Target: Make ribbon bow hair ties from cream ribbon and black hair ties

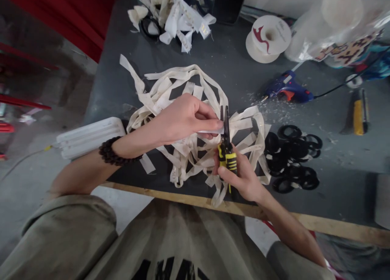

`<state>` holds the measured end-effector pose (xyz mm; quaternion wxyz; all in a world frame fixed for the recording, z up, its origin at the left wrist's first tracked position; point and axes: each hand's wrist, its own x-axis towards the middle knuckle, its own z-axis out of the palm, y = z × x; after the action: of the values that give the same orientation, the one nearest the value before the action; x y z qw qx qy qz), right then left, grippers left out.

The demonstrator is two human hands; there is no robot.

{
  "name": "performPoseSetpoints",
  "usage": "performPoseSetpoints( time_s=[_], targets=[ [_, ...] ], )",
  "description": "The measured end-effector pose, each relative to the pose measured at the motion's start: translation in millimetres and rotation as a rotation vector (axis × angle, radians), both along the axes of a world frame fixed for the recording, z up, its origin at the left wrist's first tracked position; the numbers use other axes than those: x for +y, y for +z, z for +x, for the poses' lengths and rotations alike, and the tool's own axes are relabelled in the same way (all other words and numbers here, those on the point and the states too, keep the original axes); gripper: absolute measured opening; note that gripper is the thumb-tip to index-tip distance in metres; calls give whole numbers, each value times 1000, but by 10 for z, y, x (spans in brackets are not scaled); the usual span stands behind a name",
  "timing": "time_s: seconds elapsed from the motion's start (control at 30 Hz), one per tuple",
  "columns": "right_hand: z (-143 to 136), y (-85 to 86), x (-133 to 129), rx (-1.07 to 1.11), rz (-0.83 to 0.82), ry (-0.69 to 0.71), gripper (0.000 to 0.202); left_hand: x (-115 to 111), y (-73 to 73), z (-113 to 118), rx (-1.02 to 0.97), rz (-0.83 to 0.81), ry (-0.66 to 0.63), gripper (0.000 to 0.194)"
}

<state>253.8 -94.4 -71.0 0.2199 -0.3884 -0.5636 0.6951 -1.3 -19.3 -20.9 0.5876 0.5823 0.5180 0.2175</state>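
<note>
My left hand (185, 117) is closed in a pinch on the end of a white ribbon strip (213, 131), which reaches toward the tool in the other hand. In my right hand (240, 176) are long-nose pliers (226, 144) with black jaws and black-and-yellow handles. The narrow jaws point away from me, slightly parted, right beside my left fingertips. Whether they touch the strip I cannot tell. Beneath both hands lies a loose tangle of cream ribbon (195, 71), with several short printed pieces among it.
Black hair ties (297, 148) are heaped on the right, below a blue glue gun (288, 87). A yellow utility knife (359, 113) lies farther right. Behind stand a ribbon spool (269, 36) and a pile of ribboned ties (173, 18). A white case (91, 137) rests at the left edge.
</note>
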Motion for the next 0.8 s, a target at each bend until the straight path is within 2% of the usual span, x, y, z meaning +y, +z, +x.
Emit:
performPoseSetpoints(
  time_s=[0.8],
  targets=[
    [14, -3, 3, 1, -12, 10, 37, -11, -12, 22, -37, -5, 3, 19]
  ],
)
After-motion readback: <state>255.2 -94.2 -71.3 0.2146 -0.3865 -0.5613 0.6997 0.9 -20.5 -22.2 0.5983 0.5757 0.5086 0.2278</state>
